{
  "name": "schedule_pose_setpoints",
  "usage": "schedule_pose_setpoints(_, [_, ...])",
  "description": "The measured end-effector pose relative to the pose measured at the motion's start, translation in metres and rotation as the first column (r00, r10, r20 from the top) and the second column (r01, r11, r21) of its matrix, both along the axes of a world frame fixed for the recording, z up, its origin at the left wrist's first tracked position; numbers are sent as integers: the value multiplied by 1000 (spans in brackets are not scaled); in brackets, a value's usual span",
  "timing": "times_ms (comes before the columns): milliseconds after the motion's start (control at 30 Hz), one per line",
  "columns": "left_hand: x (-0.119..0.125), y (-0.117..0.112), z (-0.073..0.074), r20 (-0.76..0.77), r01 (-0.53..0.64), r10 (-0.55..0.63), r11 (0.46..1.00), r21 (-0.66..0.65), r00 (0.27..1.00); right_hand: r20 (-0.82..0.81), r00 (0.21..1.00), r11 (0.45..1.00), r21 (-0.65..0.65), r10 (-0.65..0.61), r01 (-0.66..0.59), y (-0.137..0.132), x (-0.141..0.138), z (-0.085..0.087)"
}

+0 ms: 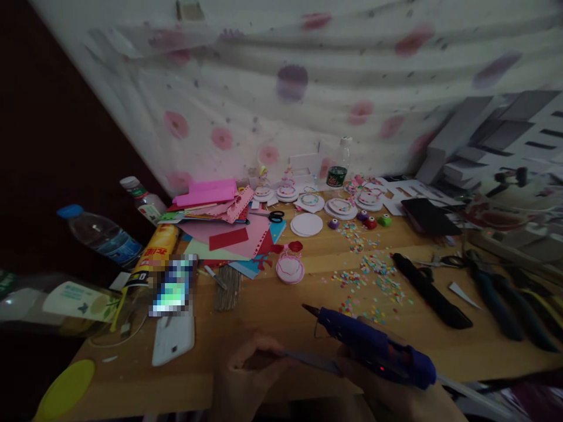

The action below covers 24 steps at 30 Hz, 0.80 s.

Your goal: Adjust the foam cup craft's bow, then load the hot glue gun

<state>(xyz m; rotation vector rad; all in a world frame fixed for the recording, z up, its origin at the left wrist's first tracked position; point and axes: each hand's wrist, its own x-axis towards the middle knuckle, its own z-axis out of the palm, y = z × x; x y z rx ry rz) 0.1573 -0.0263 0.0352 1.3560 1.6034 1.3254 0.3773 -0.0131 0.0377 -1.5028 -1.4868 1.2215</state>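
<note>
My right hand point(365, 375) is wrapped round a blue hot glue gun point(378, 346), its dark nozzle pointing up and left and a small red light lit on its side. A clear glue stick point(475, 398) sticks out of its back end. My left hand point(250, 372) pinches one end of a thin greyish strip point(312, 360); its material is too dark to tell. The strip's other end reaches my right hand, and whether those fingers also grip it I cannot tell. Beyond the hands stands a small pink-edged round piece point(290, 268) with a red flower on it.
Coloured paper sheets point(237, 237), black-handled scissors point(276, 217) and white paper discs point(307, 224) lie farther back. Loose confetti point(373, 266) is scattered right of centre. Pliers point(492, 299) and a black pouch point(431, 290) lie right. Bottles point(103, 237) and a white phone point(173, 340) are left.
</note>
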Motion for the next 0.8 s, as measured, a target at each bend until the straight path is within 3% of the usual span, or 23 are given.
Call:
schedule_pose_setpoints(67, [-1,0,-3,-12,15,-15,1000,13,1000,5,999,999,-17,-46,46,-1,-1,2])
schedule_pose_setpoints(267, [-5,-4,-12,14,-28,29,998,-47,999,7,1000,1000,-5,-3,3,-1,0,17])
schedule_pose_setpoints(433, [-6,-1,-5,-53,93,-90,994,65,995,-22,999,998,-29,48,-48,-6,3,27])
schedule_pose_setpoints(567, [-8,4,-3,-8,232,-233,960,158,972,19,999,999,1,38,-38,-11,6,29])
schedule_pose_setpoints(667, [-9,7,-3,35,320,-328,938,135,944,88,996,997,71,15,-22,-15,7,28])
schedule_pose_setpoints(800, [-4,4,4,101,266,-275,959,98,956,108,994,991,136,-22,7,-19,4,30])
